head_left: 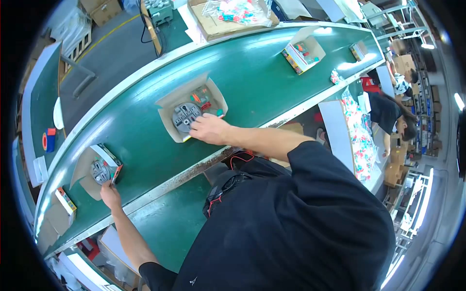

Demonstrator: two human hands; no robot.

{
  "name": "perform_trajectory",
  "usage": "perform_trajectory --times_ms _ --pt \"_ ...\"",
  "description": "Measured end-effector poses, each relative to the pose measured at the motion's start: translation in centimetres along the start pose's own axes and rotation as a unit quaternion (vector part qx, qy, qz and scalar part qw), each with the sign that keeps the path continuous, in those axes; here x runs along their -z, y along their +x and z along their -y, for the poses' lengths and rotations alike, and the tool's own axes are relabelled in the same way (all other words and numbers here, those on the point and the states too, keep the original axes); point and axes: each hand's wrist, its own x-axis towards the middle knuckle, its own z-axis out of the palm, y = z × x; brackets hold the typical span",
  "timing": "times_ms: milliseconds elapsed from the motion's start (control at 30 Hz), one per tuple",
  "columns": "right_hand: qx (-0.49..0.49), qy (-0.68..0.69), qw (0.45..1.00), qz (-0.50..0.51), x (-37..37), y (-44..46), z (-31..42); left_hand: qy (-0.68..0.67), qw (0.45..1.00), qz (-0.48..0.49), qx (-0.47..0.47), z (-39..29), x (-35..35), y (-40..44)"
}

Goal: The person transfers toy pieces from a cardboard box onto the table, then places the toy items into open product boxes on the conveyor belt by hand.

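My right hand (211, 129) reaches over the near wall of an open cardboard box (167, 104). Its fingers close at the rim of a grey round plastic part (184, 116) with raised blocks on top. Beside that part in the box lie orange, red and green pieces (201, 98). Further left, my left hand (110, 195) is closed at the near edge of a second open box (86, 169). Another grey round part (100, 171) lies inside that box, just beyond my fingertips. My fingers partly hide both box edges.
Both boxes stand on a green conveyor belt (252, 77) with a pale metal edge. More open boxes are at the far right (303, 54) and lower left (67, 203). A carton of bagged coloured pieces (238, 12) stands behind the belt. A co-worker (388, 114) is at right, by a heap of bagged parts (357, 140).
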Motion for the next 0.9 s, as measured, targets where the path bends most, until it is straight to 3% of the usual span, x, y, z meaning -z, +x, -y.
perform_trajectory --times_ms 100,233,300,333,400,433,500,533,567,600,633,667,767,800,867,900 --pt "-0.05 -0.006 0.998 -0.047 -0.6 0.1 0.3 0.043 0.998 0.019 0.03 -2.3 0.5 0.1" --pt "-0.096 -0.006 0.995 -0.019 1.0 -1.3 1.1 0.093 0.995 0.005 0.047 -3.7 0.3 0.0" --pt "-0.119 0.019 0.981 -0.15 2.1 -3.6 2.7 0.109 0.993 -0.005 0.045 -4.1 -0.6 -0.8" --pt "-0.13 0.032 0.968 -0.214 2.8 -4.9 3.9 0.136 0.989 -0.043 0.036 -4.7 -1.2 -1.3" --pt "-0.151 0.104 0.962 -0.202 5.9 -9.5 6.6 0.131 0.98 -0.152 0.012 -6.6 -3.0 -3.9" --pt "-0.172 0.143 0.956 -0.189 5.9 -12.8 8.1 0.103 0.968 -0.23 0.008 -8.3 -3.4 -7.8" --pt "-0.222 0.184 0.947 -0.144 3.9 -18.6 8.6 0.029 0.981 -0.192 -0.025 -11.8 -3.4 -13.9" --pt "-0.231 0.164 0.949 -0.141 4.6 -20.0 8.6 -0.016 0.992 -0.126 0.015 -14.1 -2.6 -17.0" --pt "-0.258 0.185 0.939 -0.131 4.4 -21.1 8.4 0.001 0.99 -0.143 0.017 -14.9 -4.0 -20.4" --pt "-0.233 0.248 0.939 -0.059 4.5 -22.0 7.2 -0.013 0.993 -0.114 0.025 -15.1 -4.7 -24.4" --pt "-0.208 0.252 0.941 -0.084 4.3 -22.4 6.5 -0.066 0.989 -0.083 0.098 -19.2 -1.2 -27.7" --pt "-0.193 0.273 0.937 -0.1 4.4 -22.2 6.4 -0.071 0.983 -0.113 0.127 -20.3 -0.7 -31.3" --pt "-0.178 0.357 0.914 0.07 2.7 -19.2 2.2 -0.065 0.947 -0.179 0.26 -24.8 -0.4 -41.2" --pt "-0.127 0.354 0.916 0.142 2.6 -17.0 1.1 -0.053 0.908 -0.211 0.357 -26.6 -0.5 -44.1" --pt "-0.012 0.321 0.914 0.246 2.6 -11.3 -0.4 -0.133 0.889 -0.081 0.431 -30.1 0.0 -49.1" --pt "0.025 0.342 0.886 0.311 2.8 -9.8 0.0 -0.14 0.855 -0.108 0.488 -32.5 -0.2 -52.7"
